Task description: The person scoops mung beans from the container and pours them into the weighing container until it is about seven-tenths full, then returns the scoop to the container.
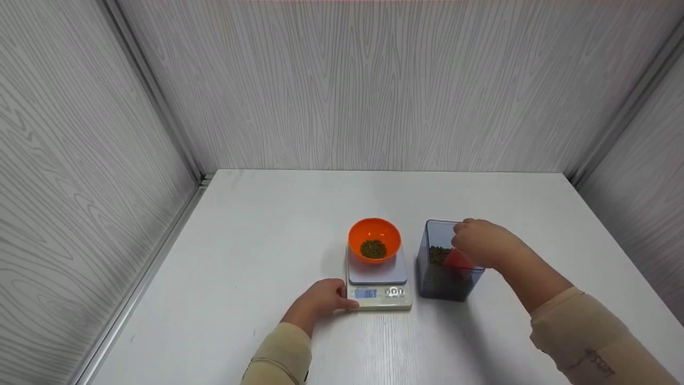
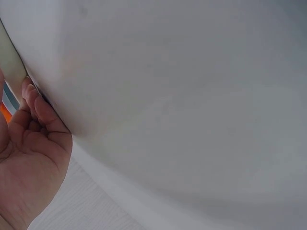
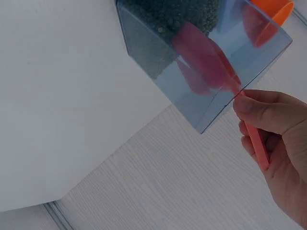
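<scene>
In the head view my right hand (image 1: pixel 481 243) is over the rim of a clear bluish container (image 1: pixel 443 283) part-filled with dark green pellets (image 1: pixel 439 255). It grips the handle of a red scoop (image 3: pixel 204 57), whose head is down inside the container near the pellets. My left hand (image 1: pixel 323 297) holds the front left corner of a kitchen scale (image 1: pixel 382 302), its thumb along the front edge; the left wrist view shows the fingers (image 2: pixel 43 110) curled. An orange bowl (image 1: pixel 375 227) on the scale holds a small heap of green pellets (image 1: pixel 373 249). The display seems to read 0.63.
The scale and container stand side by side on a white table (image 1: pixel 256 230). A grey wood-grain panel (image 1: pixel 342 85) rises behind it, with similar panels at left and right. The container's walls rise around the scoop's head.
</scene>
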`<state>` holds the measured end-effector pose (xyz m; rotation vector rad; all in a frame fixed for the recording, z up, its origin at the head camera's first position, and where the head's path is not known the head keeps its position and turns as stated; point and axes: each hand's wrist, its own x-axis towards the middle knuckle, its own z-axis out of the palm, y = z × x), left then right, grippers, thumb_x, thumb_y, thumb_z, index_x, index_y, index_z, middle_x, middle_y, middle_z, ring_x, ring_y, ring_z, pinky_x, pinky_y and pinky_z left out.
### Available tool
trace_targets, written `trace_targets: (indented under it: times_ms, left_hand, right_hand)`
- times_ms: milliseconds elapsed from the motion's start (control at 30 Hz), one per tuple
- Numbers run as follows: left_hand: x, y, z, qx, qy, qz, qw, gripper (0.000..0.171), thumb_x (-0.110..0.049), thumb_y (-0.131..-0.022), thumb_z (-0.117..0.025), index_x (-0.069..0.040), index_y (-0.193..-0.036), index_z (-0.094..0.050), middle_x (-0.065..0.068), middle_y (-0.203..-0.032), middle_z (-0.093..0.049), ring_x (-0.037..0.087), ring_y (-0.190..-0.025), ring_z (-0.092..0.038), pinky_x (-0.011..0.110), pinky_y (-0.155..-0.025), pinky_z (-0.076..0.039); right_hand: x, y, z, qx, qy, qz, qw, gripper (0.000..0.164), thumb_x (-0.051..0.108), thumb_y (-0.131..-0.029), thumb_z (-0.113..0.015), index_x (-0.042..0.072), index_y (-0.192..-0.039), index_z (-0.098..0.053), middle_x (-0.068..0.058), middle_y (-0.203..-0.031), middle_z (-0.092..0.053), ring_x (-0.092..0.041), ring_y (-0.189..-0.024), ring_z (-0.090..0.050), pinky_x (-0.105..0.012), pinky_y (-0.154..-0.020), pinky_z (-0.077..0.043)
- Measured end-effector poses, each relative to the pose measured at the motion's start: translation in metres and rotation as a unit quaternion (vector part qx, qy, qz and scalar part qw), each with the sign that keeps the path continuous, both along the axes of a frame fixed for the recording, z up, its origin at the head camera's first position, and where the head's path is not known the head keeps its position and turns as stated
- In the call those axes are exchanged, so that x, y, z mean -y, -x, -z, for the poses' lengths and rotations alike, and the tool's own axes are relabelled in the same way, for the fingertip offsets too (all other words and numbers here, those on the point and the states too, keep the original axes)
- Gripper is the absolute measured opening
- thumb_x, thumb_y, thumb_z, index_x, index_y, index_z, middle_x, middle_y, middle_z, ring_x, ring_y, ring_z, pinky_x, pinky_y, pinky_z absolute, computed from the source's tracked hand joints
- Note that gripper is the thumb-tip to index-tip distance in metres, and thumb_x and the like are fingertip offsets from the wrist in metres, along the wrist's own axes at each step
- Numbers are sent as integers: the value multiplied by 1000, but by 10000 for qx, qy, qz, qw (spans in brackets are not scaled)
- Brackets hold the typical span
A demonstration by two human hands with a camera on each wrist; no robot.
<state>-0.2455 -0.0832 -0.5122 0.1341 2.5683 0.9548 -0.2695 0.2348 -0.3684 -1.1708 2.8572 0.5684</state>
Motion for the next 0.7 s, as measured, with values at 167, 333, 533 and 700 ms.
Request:
trace_targets:
  times_ms: [167, 333, 533, 700]
  left_hand:
    - [0, -1, 0, -35, -52, -45, 10000, 33, -37, -72, -75, -13, -73, -52, -1, -68, -46, 17, -70, -46, 31, -63, -34]
    - [0, 2, 1, -36, -54, 22, 10000, 33, -37, -72, -75, -13, -73, -52, -1, -68, -46, 17, -69, -45, 31, -62, -34]
    - [2, 3, 2, -62, 33, 176, 9998, 33, -38, -73, -74, -13, -72, -52, -1, -69, -47, 17, -69, -46, 31, -64, -34]
    - [1, 3, 2, 10, 61, 134, 9999, 34, -39, -73, -74, -13, -74, -52, -1, -70, -49, 17, -71, -46, 31, -65, -34]
  right_hand:
    - [-7, 2, 2, 637, 634, 570, 9943, 17, -10, -72, -63, 4, -81, -67, -5, -72, -52, -21, -70, -50, -36, -67, -48]
    - [-14, 4, 5, 1087, 1104, 1047, 9824, 10, -3, -77, -62, 5, -82, -65, -4, -72, -52, -18, -68, -48, -32, -61, -46]
    - [-14, 6, 9, 1362, 1585, 1045, 9723, 5, 1, -79, -62, 6, -78, -64, 0, -68, -48, -15, -63, -43, -27, -56, -39]
    - [-11, 8, 14, 1342, 1685, 1067, 9707, 6, 1, -77, -61, 7, -76, -63, 0, -67, -48, -15, -62, -43, -28, -57, -39]
